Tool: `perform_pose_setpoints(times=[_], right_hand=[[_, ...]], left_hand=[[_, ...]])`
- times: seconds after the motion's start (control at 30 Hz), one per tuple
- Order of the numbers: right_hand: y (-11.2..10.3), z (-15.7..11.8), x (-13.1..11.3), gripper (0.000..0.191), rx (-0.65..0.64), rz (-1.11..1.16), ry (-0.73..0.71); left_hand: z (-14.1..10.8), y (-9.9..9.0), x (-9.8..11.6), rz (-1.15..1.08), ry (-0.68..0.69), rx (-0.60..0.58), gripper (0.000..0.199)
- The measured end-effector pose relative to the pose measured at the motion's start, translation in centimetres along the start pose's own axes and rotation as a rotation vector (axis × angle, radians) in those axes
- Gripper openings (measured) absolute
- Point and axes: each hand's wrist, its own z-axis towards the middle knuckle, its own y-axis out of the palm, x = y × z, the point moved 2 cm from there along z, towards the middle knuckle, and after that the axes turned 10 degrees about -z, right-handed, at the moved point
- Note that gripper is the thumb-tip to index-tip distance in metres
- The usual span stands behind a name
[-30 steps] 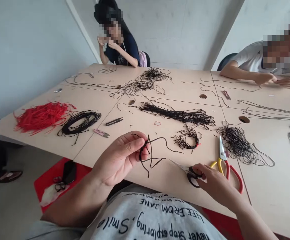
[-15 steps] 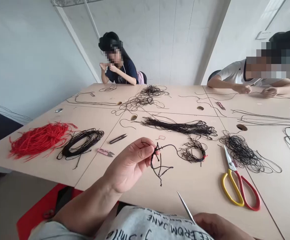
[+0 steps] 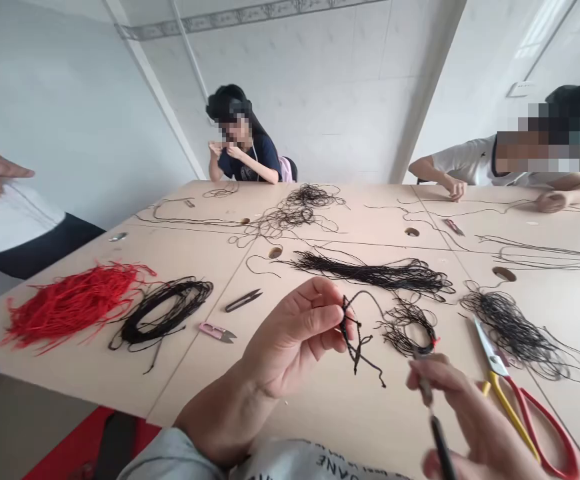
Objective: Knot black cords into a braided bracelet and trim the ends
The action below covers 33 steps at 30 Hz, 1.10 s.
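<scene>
My left hand [image 3: 303, 330] pinches a small knotted black cord piece [image 3: 357, 343] between thumb and fingers, its loose ends hanging down to the right. A thin cord runs from it toward a round black cord coil [image 3: 410, 327] with a red tie. Lower right, my right hand [image 3: 465, 407] is closed around a slim tool [image 3: 435, 417] with a dark part and a metal part; it is blurred, so its kind is unclear. The two hands are apart.
Scissors [image 3: 515, 393] lie by my right hand. Red cords [image 3: 75, 300], a black coil [image 3: 167, 310], pink snips [image 3: 216, 332], dark snips [image 3: 243, 300] and a long black bundle [image 3: 370, 270] lie on the table. Two people sit opposite; another stands at the left.
My right hand has risen from the lap with the tool, nearer the cord piece. My left hand has shifted right with the cord piece. A standing person has appeared at the left.
</scene>
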Motion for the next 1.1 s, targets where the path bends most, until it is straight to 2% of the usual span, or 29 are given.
perform_pose_setpoints(times=[0.03,0.1,0.23,0.37,0.5,0.73,1.0,1.1], right_hand=[[0.3,0.8,-1.4,0.049,0.064,-0.044,-0.152],[1.0,2.3,-3.5,0.044,0.172,-0.167,-0.347],[1.7,4.2,-5.4,0.038,0.208,-0.346,-0.495],[2.0,4.5,-6.2,0.039,0.202,-0.347,-0.503],[2.5,4.8,-6.7,0.038,0.203,-0.307,-0.494],[3.0,4.9,-6.3,0.042,0.177,-0.131,-0.456],[3.8,4.9,-5.5,0.040,-0.013,0.166,-0.360],[3.9,4.9,-5.3,0.042,-0.042,0.222,-0.345]], left_hand=[[0.0,0.0,0.0,-0.001,0.011,-0.009,0.021],[-0.1,-0.1,0.2,0.009,0.046,-0.014,0.020],[-0.7,-0.3,0.5,0.043,0.108,-0.039,0.019],[-1.0,-0.3,0.3,0.121,0.183,-0.040,0.016],[-1.0,-0.4,-0.3,0.177,0.202,-0.026,0.018],[-1.4,-0.1,-1.1,0.251,0.237,-0.014,0.018],[-1.0,-0.5,-1.0,0.216,0.224,-0.030,0.020],[-0.7,-0.4,-1.0,0.201,0.210,-0.045,0.021]])
